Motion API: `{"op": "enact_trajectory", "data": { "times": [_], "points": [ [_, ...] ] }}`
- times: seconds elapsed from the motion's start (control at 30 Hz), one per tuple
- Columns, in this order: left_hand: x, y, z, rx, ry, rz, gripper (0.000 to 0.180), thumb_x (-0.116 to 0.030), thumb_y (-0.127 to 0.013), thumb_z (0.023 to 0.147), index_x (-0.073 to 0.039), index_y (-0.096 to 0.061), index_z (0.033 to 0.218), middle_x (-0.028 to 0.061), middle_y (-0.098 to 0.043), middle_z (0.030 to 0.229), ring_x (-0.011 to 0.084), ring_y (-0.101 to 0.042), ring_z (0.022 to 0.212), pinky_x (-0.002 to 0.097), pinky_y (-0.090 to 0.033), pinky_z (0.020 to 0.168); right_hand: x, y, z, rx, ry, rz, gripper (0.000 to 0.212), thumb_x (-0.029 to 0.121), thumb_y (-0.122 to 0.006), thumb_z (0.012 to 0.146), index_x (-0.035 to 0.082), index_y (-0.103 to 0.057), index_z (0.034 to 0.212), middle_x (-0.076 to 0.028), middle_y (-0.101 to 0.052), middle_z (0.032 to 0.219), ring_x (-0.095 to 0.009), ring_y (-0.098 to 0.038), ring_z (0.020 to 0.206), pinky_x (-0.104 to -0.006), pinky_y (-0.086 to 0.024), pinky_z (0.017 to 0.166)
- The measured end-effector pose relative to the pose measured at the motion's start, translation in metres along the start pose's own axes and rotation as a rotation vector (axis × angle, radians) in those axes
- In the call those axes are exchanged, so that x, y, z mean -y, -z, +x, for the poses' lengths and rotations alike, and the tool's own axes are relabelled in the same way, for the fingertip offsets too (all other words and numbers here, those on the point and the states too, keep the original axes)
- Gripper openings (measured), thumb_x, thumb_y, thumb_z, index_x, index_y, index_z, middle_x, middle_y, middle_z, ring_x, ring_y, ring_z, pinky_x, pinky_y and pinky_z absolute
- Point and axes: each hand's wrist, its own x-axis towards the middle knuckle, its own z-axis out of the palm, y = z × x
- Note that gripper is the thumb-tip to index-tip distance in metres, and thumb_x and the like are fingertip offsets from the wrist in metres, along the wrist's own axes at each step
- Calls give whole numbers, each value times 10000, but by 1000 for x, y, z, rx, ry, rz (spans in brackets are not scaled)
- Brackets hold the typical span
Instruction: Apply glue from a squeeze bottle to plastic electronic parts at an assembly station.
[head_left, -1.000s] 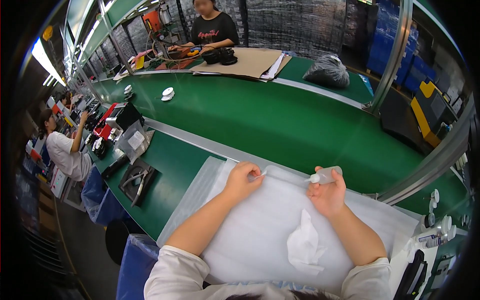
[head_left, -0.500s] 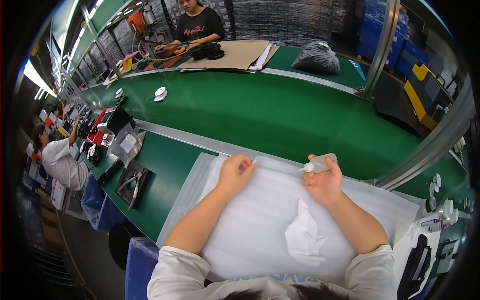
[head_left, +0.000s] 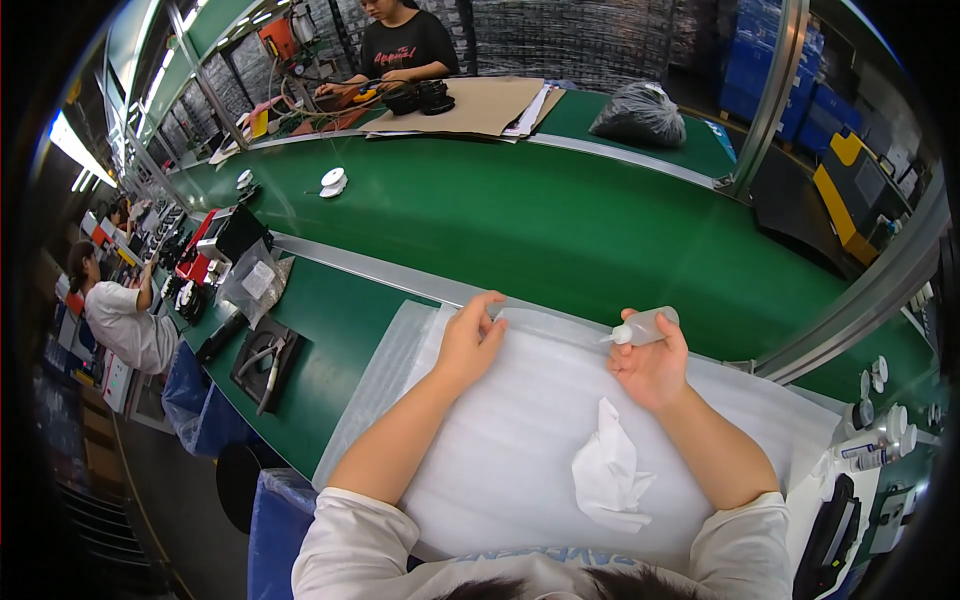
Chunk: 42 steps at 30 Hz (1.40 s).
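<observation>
Squeeze bottle [head_left: 648,326] in my right hand [head_left: 652,373], fingers clamped behind the nozzle [head_left: 620,334], probably for clearance; can't tell if left hand [head_left: 466,345] pinches anything.

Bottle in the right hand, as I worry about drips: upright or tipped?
Tipped: the right hand holds the bottle sideways, its nozzle pointing left.

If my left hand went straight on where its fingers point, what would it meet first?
Probably the green surface past the metal rail, ahead of your left hand; the hand's height above it is unclear.
</observation>
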Motion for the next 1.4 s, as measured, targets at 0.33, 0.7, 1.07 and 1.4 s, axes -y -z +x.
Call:
{"op": "enact_trajectory", "data": {
  "times": [0.33, 0.7, 1.07, 1.4],
  "points": [
    [3, -1, 0, 20, -23, -28, 171, -141, -576, 784, -59, -549, 932, 0, -449, 652, 97, -412, 602, 231, -356, 555, -1, 2, 1, -1, -2, 23, 388, 395, -521, 748, 66, -509, 955, -79, -527, 697, -161, -437, 572, -269, -342, 533],
    [2, 0, 1, 57, -40, 13, 172, -138, -629, 718, -50, -573, 855, 32, -541, 798, 131, -436, 673, 250, -369, 591, 0, 1, 0, 8, 3, 5, 391, 406, -521, 742, 72, -509, 945, -78, -524, 674, -167, -436, 557, -271, -340, 537],
    [5, 0, 1, 46, -104, 55, 146, -102, -653, 684, -51, -564, 788, 51, -546, 758, 162, -469, 653, 263, -373, 557, 0, 1, 0, 19, 3, 4, 388, 409, -511, 747, 71, -498, 939, -81, -513, 657, -173, -433, 549, -280, -338, 539],
    [1, 1, 1, 49, -133, 64, 204, -107, -682, 676, -44, -488, 665, 50, -502, 669, 172, -451, 630, 279, -358, 533, 0, 0, 0, 13, -10, 26, 391, 404, -512, 752, 66, -496, 949, -78, -520, 693, -165, -446, 577, -274, -341, 539]
  ]
}}
